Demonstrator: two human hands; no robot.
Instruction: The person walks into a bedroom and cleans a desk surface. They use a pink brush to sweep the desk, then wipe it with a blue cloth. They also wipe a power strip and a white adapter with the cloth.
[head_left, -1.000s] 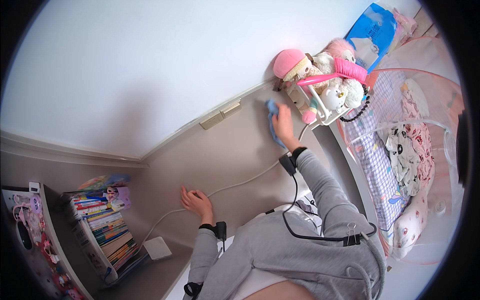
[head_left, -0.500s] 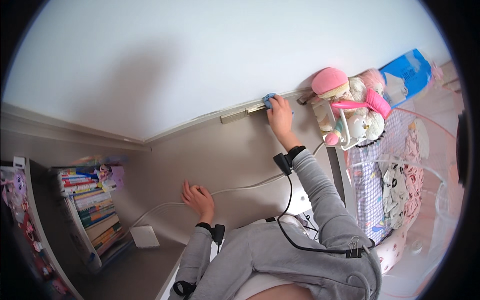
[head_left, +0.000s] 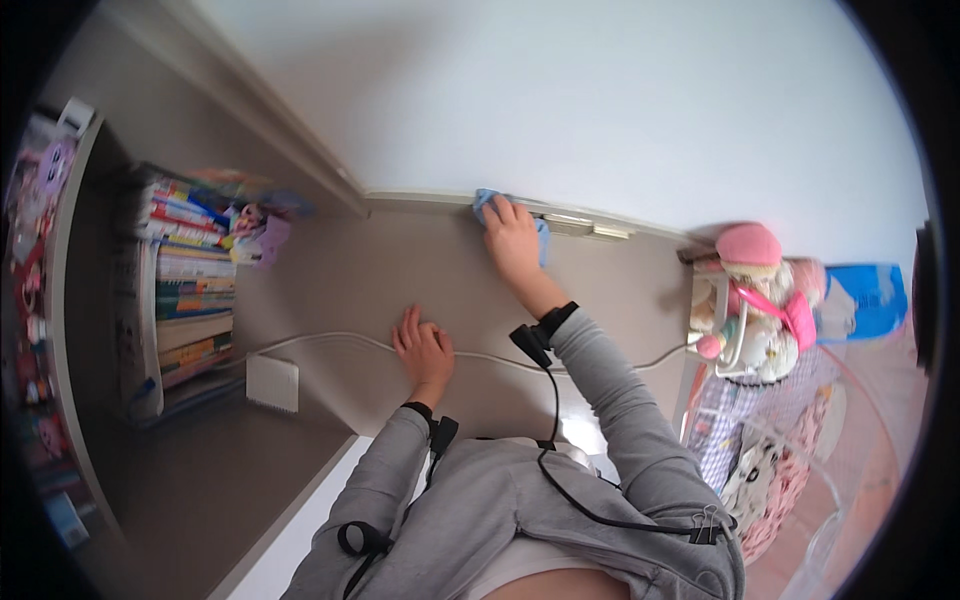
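My right hand (head_left: pixel 515 248) presses a light blue cloth (head_left: pixel 485 204) against the far edge of the grey-brown desk (head_left: pixel 610 285), where it meets the white wall. Part of the cloth shows beyond the fingers; the rest lies hidden beneath them. Just right of this hand, a narrow pale metallic strip (head_left: pixel 570 225) sits along the desk's back edge. My left hand (head_left: pixel 424 355) rests on the desktop with its fingers apart, holding nothing. A thin white cable (head_left: pixel 350 337) runs across the desk and passes at the left hand.
Stacked books (head_left: pixel 195 300) fill a shelf at the left, with a white square pad (head_left: pixel 272 386) beside them. Plush toys (head_left: pixel 750 247) and a pink hairbrush (head_left: pixel 798 318) crowd a white rack at the right. Beyond lie a blue bag (head_left: pixel 870 300) and a checked cloth (head_left: pixel 712 410).
My right hand has slid the cloth leftward along the back edge, from the right of the metallic strip to its left. The view has turned; my left hand still rests on the desk.
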